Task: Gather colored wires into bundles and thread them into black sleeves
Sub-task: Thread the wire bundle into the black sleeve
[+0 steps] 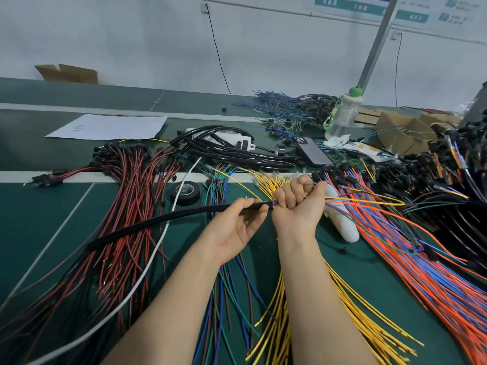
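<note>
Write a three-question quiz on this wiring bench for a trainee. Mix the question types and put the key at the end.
1. Multiple choice: the left hand holds A. a black sleeve; B. scissors; C. a pen.
2. True or false: the roll of tape lies on the table, touched by neither hand.
3. Fill in: the right hand grips a bundle of colored ____ at the sleeve's open end.

Key: 1. A. 2. True. 3. wires.
</note>
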{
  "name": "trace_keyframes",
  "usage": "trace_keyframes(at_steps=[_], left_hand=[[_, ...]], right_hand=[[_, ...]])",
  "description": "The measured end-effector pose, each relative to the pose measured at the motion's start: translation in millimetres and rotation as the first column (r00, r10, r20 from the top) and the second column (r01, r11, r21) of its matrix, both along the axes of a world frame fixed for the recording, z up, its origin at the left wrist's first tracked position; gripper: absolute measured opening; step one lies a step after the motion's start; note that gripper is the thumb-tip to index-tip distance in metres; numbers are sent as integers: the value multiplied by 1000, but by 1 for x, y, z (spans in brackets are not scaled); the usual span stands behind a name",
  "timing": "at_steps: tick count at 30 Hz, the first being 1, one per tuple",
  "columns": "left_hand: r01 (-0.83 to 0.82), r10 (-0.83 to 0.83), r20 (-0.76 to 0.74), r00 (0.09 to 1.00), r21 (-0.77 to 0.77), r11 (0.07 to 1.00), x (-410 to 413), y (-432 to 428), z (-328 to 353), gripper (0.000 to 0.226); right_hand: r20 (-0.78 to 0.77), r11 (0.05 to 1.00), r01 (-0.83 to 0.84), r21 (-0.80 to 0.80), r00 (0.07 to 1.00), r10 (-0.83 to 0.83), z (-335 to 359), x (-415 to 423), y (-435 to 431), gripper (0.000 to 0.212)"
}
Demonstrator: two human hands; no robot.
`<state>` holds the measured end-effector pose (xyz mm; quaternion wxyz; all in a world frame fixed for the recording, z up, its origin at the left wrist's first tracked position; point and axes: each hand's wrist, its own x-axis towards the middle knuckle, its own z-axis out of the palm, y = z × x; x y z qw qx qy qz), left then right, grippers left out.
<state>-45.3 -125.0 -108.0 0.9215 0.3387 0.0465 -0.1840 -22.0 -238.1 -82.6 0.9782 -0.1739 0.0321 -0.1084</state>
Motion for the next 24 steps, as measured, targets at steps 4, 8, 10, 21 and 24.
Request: trace_keyframes(at_steps=[4,8,10,21,24], left_hand=[[-14,11,-35,999,-80,997,1,-2,0,21],[-73,76,22,997,-97,993,2,-2,-1,18],[-93,99,65,993,-78,993,2,-3,0,21],[-126,123,218,968,-1,992,1,-8,2,16],[-221,222,203,954,-26,975,4,4,7,16]], right_hand=[[15,998,21,55,1000,-21,-1,-1,3,56],[18,997,-13,73,1000,12,-4,-1,10,54],[23,995,-29,95,999,27,-6,-1,11,53],[-157,791,-202,-577,978,135,-15,1,29,59],[-175,728,-224,-648,974,144,-11,-3,34,44]])
